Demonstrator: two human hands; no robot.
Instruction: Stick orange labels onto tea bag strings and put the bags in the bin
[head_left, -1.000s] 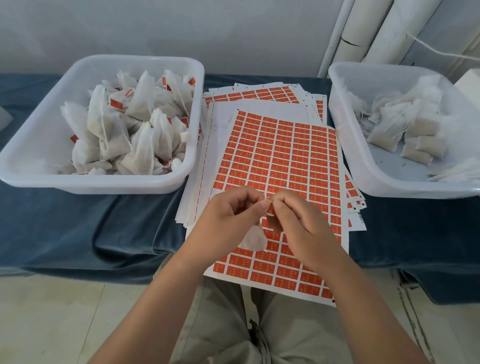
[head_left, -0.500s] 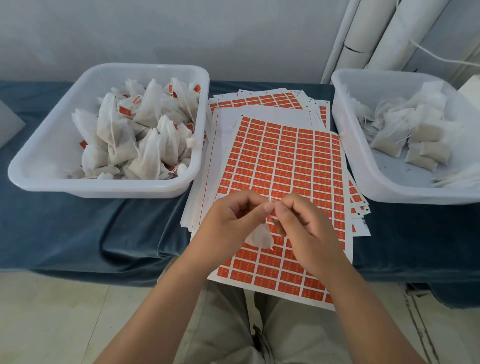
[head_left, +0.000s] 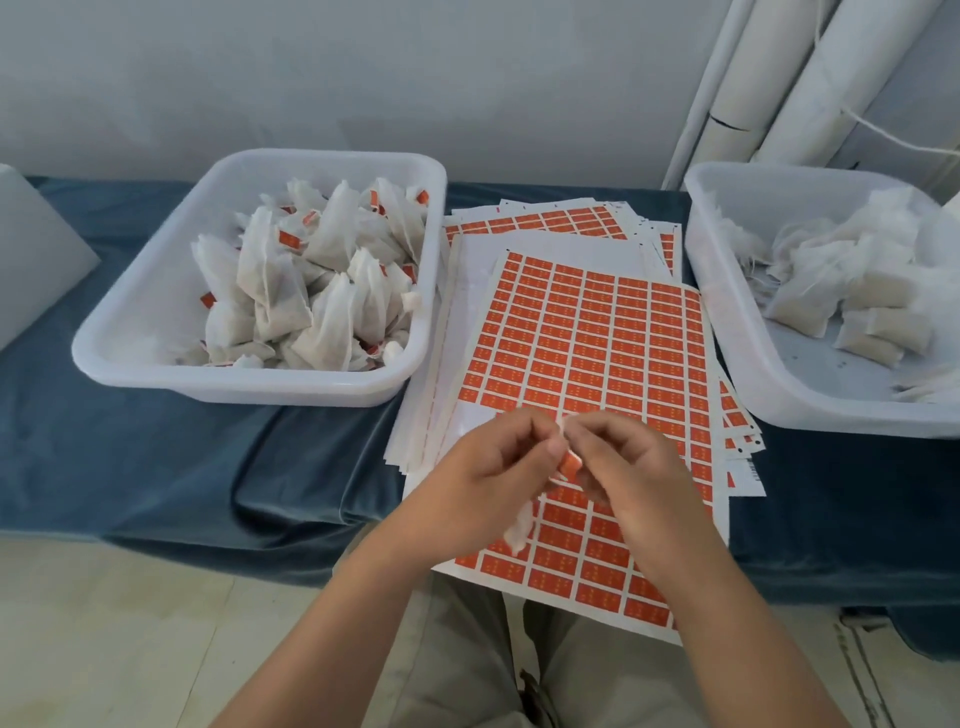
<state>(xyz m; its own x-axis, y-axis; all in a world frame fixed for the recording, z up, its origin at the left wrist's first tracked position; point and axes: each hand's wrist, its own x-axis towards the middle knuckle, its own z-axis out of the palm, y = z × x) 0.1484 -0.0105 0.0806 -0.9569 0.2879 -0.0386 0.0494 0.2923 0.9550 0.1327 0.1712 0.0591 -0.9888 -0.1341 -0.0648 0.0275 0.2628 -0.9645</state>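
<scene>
Label (head_left: 570, 464) aslant; tea bag (head_left: 521, 526) lengthwise downward

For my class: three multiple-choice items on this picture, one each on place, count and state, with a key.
1. Where does the label sheet lie? A) between the bins B) inside a bin C) on the floor
2. How many white bins stand on the blue cloth? A) one B) two C) four
3. What is the right hand doing? A) lying flat B) pinching an orange label C) lifting a bin
Key: 1 A, left bin and right bin flank it; 2 B, one each side; 3 B, its fingertips close on the label beside the left hand, which holds the tea bag.
</scene>
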